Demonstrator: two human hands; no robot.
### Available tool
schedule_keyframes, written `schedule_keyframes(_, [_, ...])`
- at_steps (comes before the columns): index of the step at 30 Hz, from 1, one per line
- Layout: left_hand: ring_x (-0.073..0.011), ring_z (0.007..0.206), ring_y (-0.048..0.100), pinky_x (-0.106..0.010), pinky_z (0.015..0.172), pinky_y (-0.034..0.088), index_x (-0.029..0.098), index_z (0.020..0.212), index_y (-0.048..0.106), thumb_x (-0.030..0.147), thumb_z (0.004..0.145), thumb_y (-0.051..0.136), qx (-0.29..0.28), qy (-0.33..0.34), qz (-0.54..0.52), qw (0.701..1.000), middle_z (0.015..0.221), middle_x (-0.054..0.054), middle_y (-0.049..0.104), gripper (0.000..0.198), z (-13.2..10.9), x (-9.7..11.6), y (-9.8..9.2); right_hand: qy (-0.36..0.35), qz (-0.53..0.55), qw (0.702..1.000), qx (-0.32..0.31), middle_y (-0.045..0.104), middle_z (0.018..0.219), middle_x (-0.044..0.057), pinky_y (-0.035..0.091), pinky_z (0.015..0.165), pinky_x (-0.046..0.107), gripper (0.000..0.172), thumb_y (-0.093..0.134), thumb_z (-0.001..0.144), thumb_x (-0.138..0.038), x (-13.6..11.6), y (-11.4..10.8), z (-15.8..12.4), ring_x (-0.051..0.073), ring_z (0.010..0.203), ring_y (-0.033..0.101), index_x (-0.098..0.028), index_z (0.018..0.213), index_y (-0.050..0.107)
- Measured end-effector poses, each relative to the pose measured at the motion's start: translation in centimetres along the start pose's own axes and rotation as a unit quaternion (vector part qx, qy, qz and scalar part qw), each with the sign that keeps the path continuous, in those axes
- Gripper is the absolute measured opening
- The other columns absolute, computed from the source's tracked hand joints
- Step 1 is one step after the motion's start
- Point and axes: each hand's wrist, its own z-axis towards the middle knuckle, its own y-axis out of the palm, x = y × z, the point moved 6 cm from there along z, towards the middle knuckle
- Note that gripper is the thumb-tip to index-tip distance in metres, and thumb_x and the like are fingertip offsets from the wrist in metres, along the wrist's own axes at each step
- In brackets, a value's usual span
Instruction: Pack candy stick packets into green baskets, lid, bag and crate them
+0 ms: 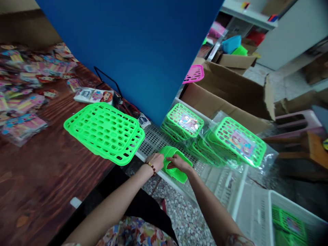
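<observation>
A nested stack of small green plastic baskets (pixel 183 175) sits low in front of me, at the near side of the white crate (pixel 151 138). At its left rim my left hand (pixel 156 160), with a beaded bracelet on the wrist, is closed against the baskets. My right hand (pixel 179 163) grips the stack from the right, its fingers curled over the rim into the opening. Up and left, a larger green perforated basket (pixel 102 130) lies bottom up over the table's edge. Green baskets in clear bags with picture cards (pixel 188 121) fill the crate beyond my hands.
Several picture-card packets (pixel 24 124) cover the left of the brown table (pixel 51 171). A big blue panel (pixel 133 51) rises ahead. An open cardboard box (pixel 230 89) stands behind the crate, and another white crate (pixel 271 208) with green baskets is at lower right.
</observation>
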Motion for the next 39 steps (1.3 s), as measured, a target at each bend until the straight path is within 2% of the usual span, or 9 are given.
schedule_keyframes(3, [-0.0198, 0.098, 0.062, -0.041, 0.083, 0.055, 0.016, 0.117, 0.058, 0.036, 0.091, 0.058, -0.053, -0.004, 0.013, 0.998, 0.116, -0.008, 0.061, 0.033, 1.4, -0.5, 1.8, 0.019, -0.051, 0.997, -0.049, 0.054, 0.048, -0.006, 0.055, 0.054, 0.03, 0.032, 0.084, 0.056, -0.023, -0.1, -0.2, -1.4, 0.014, 0.049, 0.06, -0.015, 0.065, 0.055])
schedule_keyframes(5, [-0.0207, 0.1, 0.062, -0.042, 0.084, 0.054, 0.016, 0.118, 0.057, 0.036, 0.091, 0.058, -0.074, -0.006, 0.02, 0.997, 0.117, -0.008, 0.061, 0.034, 1.8, -0.5, 2.5, 0.013, -0.077, 0.995, -0.056, 0.055, 0.05, -0.005, 0.055, 0.057, 0.029, 0.033, 0.083, 0.057, -0.031, -0.1, -0.3, -2.0, 0.014, 0.052, 0.06, -0.016, 0.064, 0.055])
schedule_keyframes(12, [-0.0207, 0.103, 0.061, -0.042, 0.087, 0.053, 0.018, 0.12, 0.057, 0.036, 0.092, 0.057, -0.108, -0.047, 0.06, 0.991, 0.121, -0.009, 0.059, 0.033, 3.2, -0.8, 3.5, -0.043, -0.172, 0.984, -0.003, 0.053, 0.058, -0.005, 0.05, 0.061, 0.026, 0.039, 0.07, 0.067, -0.051, 0.5, -0.4, -2.4, 0.012, 0.056, 0.056, -0.018, 0.064, 0.049])
schedule_keyframes(15, [-0.0209, 0.104, 0.06, -0.042, 0.088, 0.053, 0.018, 0.12, 0.056, 0.036, 0.092, 0.057, -0.111, -0.063, 0.082, 0.988, 0.123, -0.009, 0.059, 0.033, 3.4, -0.8, 3.7, -0.052, -0.228, 0.972, 0.015, 0.052, 0.057, -0.004, 0.048, 0.059, 0.026, 0.034, 0.059, 0.078, -0.049, 0.8, -0.4, -2.9, 0.012, 0.056, 0.056, -0.02, 0.066, 0.045])
schedule_keyframes(18, [-0.0214, 0.104, 0.061, -0.043, 0.087, 0.053, 0.017, 0.121, 0.056, 0.036, 0.091, 0.058, -0.11, -0.073, 0.098, 0.986, 0.122, -0.009, 0.059, 0.035, 3.4, -0.9, 3.8, -0.059, -0.292, 0.954, 0.022, 0.055, 0.059, -0.002, 0.045, 0.057, 0.023, 0.024, 0.049, 0.086, -0.037, 0.8, -0.1, -3.7, 0.012, 0.057, 0.056, -0.02, 0.068, 0.046])
schedule_keyframes(24, [-0.021, 0.101, 0.062, -0.042, 0.086, 0.054, 0.016, 0.121, 0.056, 0.036, 0.091, 0.058, -0.08, -0.088, 0.116, 0.986, 0.119, -0.009, 0.06, 0.035, 3.5, -1.1, 3.0, -0.079, -0.416, 0.904, 0.052, 0.055, 0.059, -0.001, 0.035, 0.053, 0.021, 0.021, 0.047, 0.09, -0.024, 0.2, 1.0, -4.6, 0.011, 0.056, 0.051, -0.018, 0.07, 0.052])
schedule_keyframes(28, [-0.021, 0.103, 0.06, -0.042, 0.088, 0.053, 0.017, 0.121, 0.054, 0.032, 0.092, 0.057, -0.031, -0.058, 0.113, 0.991, 0.121, -0.009, 0.059, 0.033, 3.5, -0.3, 1.5, -0.093, -0.468, 0.876, 0.069, 0.054, 0.059, 0.0, 0.032, 0.054, 0.022, 0.02, 0.046, 0.091, -0.022, 0.0, 1.3, -4.5, 0.011, 0.055, 0.048, -0.016, 0.076, 0.058])
schedule_keyframes(33, [-0.0204, 0.101, 0.062, -0.031, 0.086, 0.049, 0.016, 0.116, 0.051, 0.014, 0.09, 0.05, 0.016, -0.022, 0.098, 0.995, 0.115, -0.011, 0.06, 0.026, 3.2, 0.5, 0.4, -0.106, -0.51, 0.851, 0.062, 0.058, 0.062, 0.003, 0.032, 0.057, 0.024, 0.018, 0.049, 0.089, -0.02, 0.0, 1.6, -4.2, 0.012, 0.058, 0.051, -0.014, 0.077, 0.061])
schedule_keyframes(39, [-0.0219, 0.097, 0.061, -0.033, 0.084, 0.048, 0.019, 0.107, 0.053, 0.014, 0.089, 0.047, 0.055, 0.007, 0.076, 0.996, 0.11, -0.011, 0.059, 0.02, 2.9, 0.2, 0.3, -0.118, -0.54, 0.832, 0.045, 0.065, 0.07, 0.006, 0.032, 0.06, 0.025, 0.017, 0.048, 0.09, -0.019, -0.2, 2.1, -3.9, 0.014, 0.063, 0.054, -0.014, 0.082, 0.063])
